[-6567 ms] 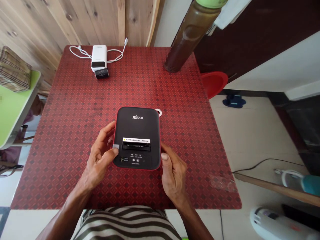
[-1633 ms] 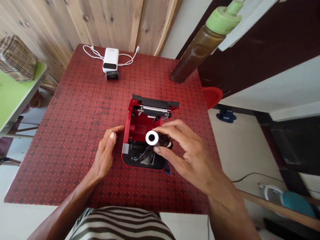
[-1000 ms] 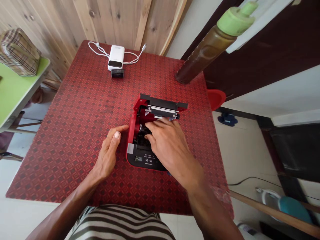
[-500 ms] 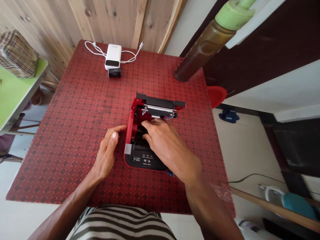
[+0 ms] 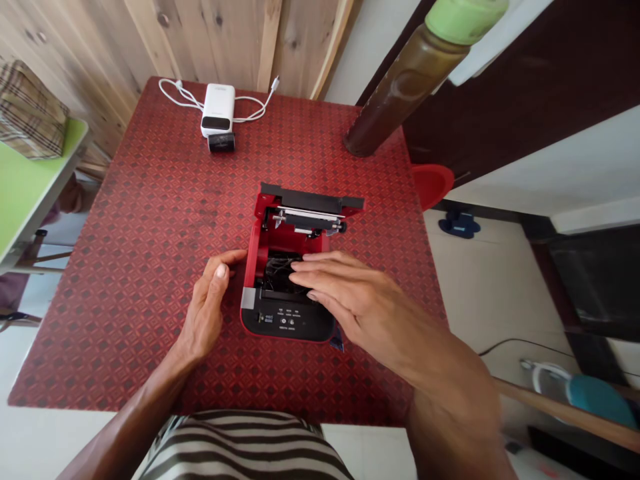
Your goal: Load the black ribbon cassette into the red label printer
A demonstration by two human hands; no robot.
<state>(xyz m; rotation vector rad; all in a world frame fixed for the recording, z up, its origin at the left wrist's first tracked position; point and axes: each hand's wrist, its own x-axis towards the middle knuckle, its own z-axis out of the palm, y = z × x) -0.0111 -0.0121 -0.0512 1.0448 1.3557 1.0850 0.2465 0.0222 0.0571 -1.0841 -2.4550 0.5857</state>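
A small red and black receipt printer (image 5: 285, 325) sits on the table, its lid (image 5: 313, 200) tipped up and back. A dark wrapped paper roll (image 5: 280, 272) lies in the printer's bay, partly covered by my right hand (image 5: 350, 287). That hand's fingers are stretched out over the roll's right side and grip nothing that I can see. My left hand (image 5: 210, 300) rests on the table to the left, open, its fingertips at or touching the printer's left wall. A bit of dark blue material (image 5: 337, 339) peeks out at the printer's front right corner.
On the red patterned table (image 5: 165, 220), a white power bank (image 5: 219, 107) with a white cable stands at the back left, a black roll (image 5: 221, 143) before it. A tall brown bottle (image 5: 400, 93) with a green cap stands at the back right. A red stool (image 5: 433, 185) is beyond the right edge.
The closed printer was opened. My right hand lowered the paper roll into the bay, let go and drew back to the right with fingers straightened. My left hand stayed beside the printer.
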